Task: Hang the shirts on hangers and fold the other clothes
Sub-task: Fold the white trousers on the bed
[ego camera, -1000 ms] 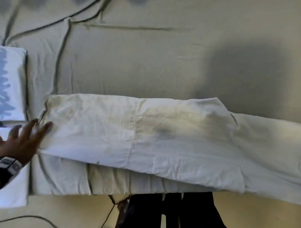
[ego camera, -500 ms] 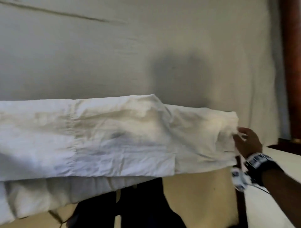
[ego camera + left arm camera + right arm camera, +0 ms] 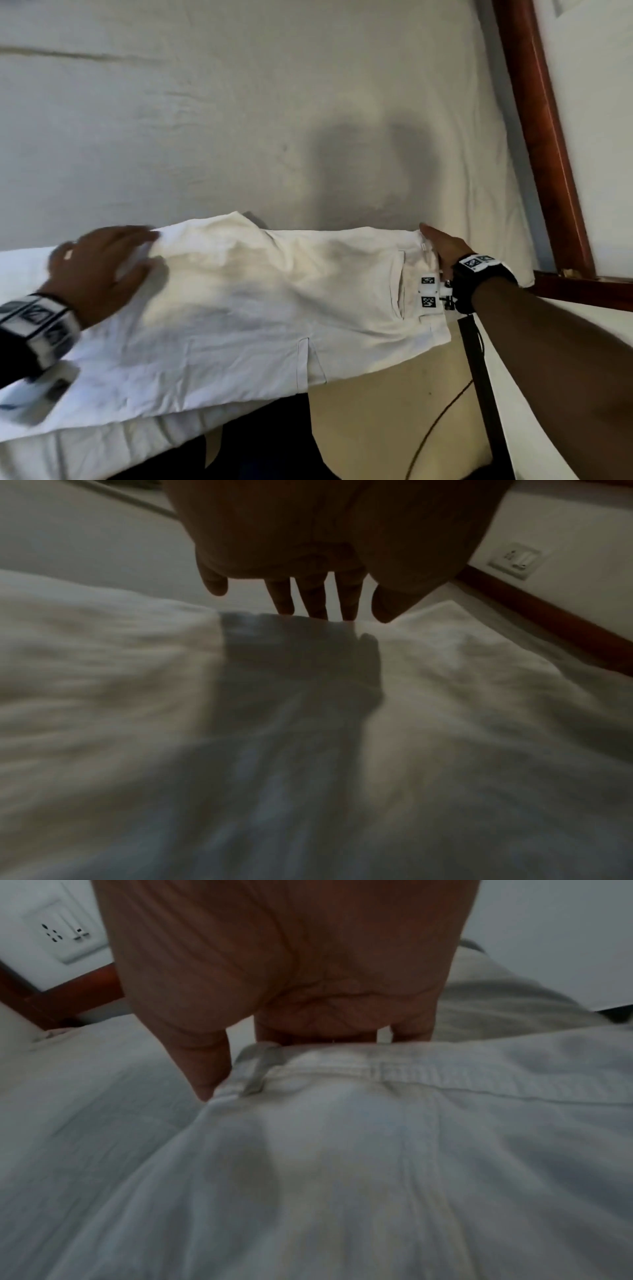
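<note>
Where the head camera looks down, we see white trousers [image 3: 260, 308] lying flat along the near edge of the bed [image 3: 239, 137], waistband to the right. Our left hand [image 3: 99, 267] rests flat on the cloth at the left, fingers spread; our right hand [image 3: 442, 246] sits at the waistband. From the left wrist, straight fingers [image 3: 315, 601] touch the fabric. From the right wrist, the thumb [image 3: 205, 1058] and fingers grip the waistband [image 3: 411, 1077] edge.
</note>
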Tool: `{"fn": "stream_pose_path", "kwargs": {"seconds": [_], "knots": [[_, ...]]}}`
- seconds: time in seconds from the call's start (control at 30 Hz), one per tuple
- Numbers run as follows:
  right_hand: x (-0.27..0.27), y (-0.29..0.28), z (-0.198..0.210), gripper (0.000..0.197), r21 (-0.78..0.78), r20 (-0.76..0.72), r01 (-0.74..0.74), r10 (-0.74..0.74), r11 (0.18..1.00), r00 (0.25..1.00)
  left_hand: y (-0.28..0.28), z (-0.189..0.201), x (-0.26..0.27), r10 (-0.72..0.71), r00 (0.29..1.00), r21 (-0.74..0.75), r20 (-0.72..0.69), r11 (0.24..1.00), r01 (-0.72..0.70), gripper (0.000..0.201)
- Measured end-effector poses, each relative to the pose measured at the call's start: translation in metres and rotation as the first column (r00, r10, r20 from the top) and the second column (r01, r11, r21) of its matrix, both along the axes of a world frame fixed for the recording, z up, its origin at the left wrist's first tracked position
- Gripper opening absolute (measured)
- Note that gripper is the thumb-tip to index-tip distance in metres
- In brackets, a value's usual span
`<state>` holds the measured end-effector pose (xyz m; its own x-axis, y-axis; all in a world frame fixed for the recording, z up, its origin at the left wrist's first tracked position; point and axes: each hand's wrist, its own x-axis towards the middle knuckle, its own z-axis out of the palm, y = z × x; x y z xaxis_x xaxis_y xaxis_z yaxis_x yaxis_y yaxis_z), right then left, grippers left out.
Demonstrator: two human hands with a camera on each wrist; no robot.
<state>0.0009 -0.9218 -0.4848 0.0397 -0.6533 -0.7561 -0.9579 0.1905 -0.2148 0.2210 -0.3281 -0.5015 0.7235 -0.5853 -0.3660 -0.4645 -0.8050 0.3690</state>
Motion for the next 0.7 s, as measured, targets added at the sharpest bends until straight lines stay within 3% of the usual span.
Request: {"fn": "stream_pose_path", "kwargs": {"seconds": [0.1,0.2,0.3,0.43,0.53,0.63,0.7], "knots": [[0.007,-0.014,-0.005,0.047,-0.077,0.061,-0.056,0.061,0.995,0.996,-0.082,0.018,-0.004,0.031,1.0,0.01,0.0,0.999,-0.031,0.056],[0.007,-0.022,-0.008,0.057,-0.176,-0.019,-0.094,0.092,0.98,0.996,-0.123,0.01,0.001,0.118,0.987,0.147,-0.111,0.984,-0.101,0.049],[0.004,-0.017,-0.015,0.063,-0.212,-0.092,-0.172,0.155,0.962,0.984,-0.127,-0.002,0.003,0.186,0.98,0.194,-0.068,0.966,-0.17,0.04],[0.008,-0.014,-0.017,0.061,-0.253,-0.105,-0.204,0.182,0.946,0.978,-0.119,-0.002,-0.012,0.166,0.986,0.082,-0.013,0.983,-0.164,0.034],[0.007,-0.004,-0.011,0.067,-0.35,-0.102,-0.2,0.175,0.915,0.979,-0.104,0.004,-0.028,0.229,0.972,0.02,0.059,0.973,-0.231,0.053],[-0.001,0.047,0.011,0.078,-0.568,-0.153,-0.263,0.214,0.78,0.965,-0.09,0.015,-0.057,0.242,0.964,0.016,0.113,0.969,-0.245,0.068],[-0.007,0.111,0.022,0.075,-0.684,-0.152,-0.385,0.396,0.619,0.906,-0.079,0.023,-0.082,0.172,0.979,0.057,0.114,0.982,-0.179,0.071]]}}
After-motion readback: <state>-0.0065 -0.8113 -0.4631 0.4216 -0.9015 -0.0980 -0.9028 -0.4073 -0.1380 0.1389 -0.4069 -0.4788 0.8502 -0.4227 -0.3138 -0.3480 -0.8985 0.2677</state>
